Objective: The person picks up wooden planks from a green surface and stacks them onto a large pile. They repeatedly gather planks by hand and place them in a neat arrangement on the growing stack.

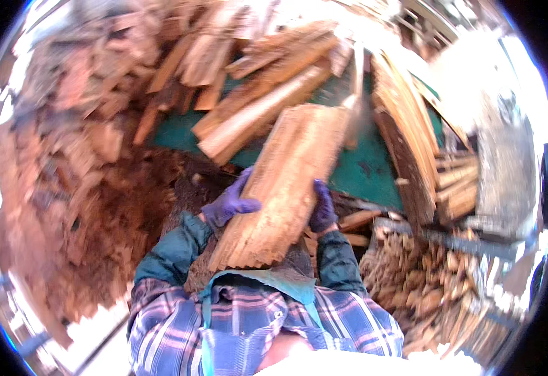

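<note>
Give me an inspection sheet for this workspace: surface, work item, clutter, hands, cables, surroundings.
Surface: green top, partly covered by wood.
Work item: wooden slab, held between both hands.
Clutter: split wood pieces beyond the slab; long boards to the right.
Hands: left hand and right hand, purple-gloved, grip the slab's opposite sides.
Cables: nothing seen.
Surroundings: scrap-wood heap at left; wood pile at lower right; background blurred and overexposed.

Split planks [267, 109] lie on green table [368, 169]; reddish scrap heap [98, 182] at left; wood pile [424, 276] lower right.
</note>
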Motion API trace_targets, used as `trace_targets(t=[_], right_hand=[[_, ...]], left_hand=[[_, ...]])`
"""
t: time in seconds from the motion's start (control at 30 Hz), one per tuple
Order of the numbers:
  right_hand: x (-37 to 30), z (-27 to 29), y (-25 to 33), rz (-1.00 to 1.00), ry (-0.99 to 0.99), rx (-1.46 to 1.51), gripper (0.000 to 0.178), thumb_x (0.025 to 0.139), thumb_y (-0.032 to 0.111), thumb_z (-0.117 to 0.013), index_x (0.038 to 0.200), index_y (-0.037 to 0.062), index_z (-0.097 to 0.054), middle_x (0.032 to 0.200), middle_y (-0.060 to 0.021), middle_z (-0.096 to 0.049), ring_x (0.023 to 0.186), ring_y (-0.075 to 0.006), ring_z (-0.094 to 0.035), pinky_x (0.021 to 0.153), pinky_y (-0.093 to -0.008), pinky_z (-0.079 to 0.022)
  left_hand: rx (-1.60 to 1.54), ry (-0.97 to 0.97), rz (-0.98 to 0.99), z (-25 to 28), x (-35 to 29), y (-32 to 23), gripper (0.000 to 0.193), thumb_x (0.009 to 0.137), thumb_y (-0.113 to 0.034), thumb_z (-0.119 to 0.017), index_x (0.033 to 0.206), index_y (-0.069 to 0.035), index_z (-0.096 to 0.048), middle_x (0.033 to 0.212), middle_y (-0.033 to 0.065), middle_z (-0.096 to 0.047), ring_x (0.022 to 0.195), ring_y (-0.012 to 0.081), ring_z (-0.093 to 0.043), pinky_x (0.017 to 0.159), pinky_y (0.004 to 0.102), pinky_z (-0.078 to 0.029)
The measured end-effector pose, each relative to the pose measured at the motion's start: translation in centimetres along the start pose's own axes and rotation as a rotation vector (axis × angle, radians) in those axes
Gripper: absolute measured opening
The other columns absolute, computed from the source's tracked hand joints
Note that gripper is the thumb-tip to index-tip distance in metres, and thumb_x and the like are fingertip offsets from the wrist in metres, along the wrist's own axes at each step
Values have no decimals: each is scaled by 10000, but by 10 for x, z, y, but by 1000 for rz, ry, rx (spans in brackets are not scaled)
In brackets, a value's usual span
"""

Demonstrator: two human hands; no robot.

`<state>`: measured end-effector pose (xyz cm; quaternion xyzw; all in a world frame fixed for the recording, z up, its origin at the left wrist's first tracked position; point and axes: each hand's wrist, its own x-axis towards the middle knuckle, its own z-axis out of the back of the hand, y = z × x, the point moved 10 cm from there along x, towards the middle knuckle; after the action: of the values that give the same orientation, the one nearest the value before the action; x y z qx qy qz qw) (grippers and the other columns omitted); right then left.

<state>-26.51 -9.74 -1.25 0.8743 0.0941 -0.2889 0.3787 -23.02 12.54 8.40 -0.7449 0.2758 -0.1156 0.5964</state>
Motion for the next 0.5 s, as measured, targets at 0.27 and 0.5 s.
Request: trace_targets(t=[0.27, 0.5], right_hand=[[-45, -161, 63, 211, 534, -194, 683, 931, 522, -561, 1429, 67, -455, 1405, -127, -505, 1272, -304, -486, 1099, -478, -378], [-260, -479, 87, 616, 1059, -300, 566, 994, 350, -540, 1461, 55, -418, 1456, -143, -468, 1298, -286, -483, 1111, -424, -391]], left_hand=[[198, -214, -505, -5, -134, -157, 1154, 740, -370, -865, 1571, -23, -142, 1604, 135, -215, 1476, 230, -188, 1204, 408, -160], [350, -696, -916, -28, -391, -355, 1143, 698, -315, -896, 1546, 15, -204, 1557, 209, -317, 1447, 250, -286, 1203, 387, -202]])
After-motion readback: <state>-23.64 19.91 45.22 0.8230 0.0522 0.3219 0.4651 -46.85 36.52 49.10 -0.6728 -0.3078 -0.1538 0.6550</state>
